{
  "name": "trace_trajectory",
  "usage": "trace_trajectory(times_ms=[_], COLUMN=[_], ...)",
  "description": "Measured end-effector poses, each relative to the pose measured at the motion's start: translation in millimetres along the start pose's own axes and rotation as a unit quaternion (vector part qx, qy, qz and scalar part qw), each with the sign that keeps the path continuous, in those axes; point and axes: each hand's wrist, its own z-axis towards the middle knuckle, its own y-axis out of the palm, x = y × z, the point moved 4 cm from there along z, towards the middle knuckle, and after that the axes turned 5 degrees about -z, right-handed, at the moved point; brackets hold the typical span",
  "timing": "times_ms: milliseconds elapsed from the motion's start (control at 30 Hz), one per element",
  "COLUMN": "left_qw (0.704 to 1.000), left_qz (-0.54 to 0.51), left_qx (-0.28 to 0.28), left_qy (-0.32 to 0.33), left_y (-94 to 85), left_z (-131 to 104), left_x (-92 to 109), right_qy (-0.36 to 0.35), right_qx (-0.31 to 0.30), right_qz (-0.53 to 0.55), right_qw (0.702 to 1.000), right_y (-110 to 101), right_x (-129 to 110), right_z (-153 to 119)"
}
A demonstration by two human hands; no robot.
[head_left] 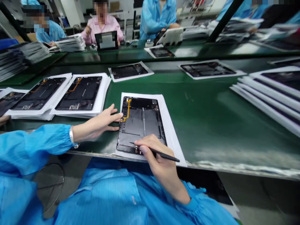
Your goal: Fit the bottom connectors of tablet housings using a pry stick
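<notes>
A black tablet housing with an orange ribbon cable lies on white paper at the front edge of the green bench. My left hand rests at the housing's left edge, fingers spread, holding nothing. Pinched in my right hand are black tweezers, slanting over the lower part of the housing. Their thin tip points left, above the housing's bottom end, close to a small metallic part. Whether the tip touches anything, I cannot tell.
To the left, two more housings lie on paper stacks. Behind are two papered housings. A stack of papered housings stands at the right. Several people in blue or pink work across the green bench.
</notes>
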Motion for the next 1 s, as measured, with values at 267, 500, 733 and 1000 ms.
trace_trajectory(times_ms=[267, 500, 733, 1000], left_qw=[0.990, 0.922, 0.862, 0.746], left_qz=[0.089, 0.199, 0.361, 0.464], left_qx=[0.043, 0.232, 0.329, 0.429], left_qy=[0.105, 0.236, 0.137, 0.209], left_y=[7.5, -106.0, -224.7, -211.5], left_z=[26, -3, -25, -41], left_x=[27, 90, 76, 49], right_qy=[-0.112, -0.080, 0.173, 0.275], right_qx=[-0.081, 0.073, -0.078, -0.127], right_qz=[-0.035, -0.176, -0.406, -0.475], right_qw=[0.990, 0.978, 0.894, 0.826], right_y=[-42, -80, -40, -2], right_x=[-43, -16, 131, 200], right_z=[28, 161, 292, 339])
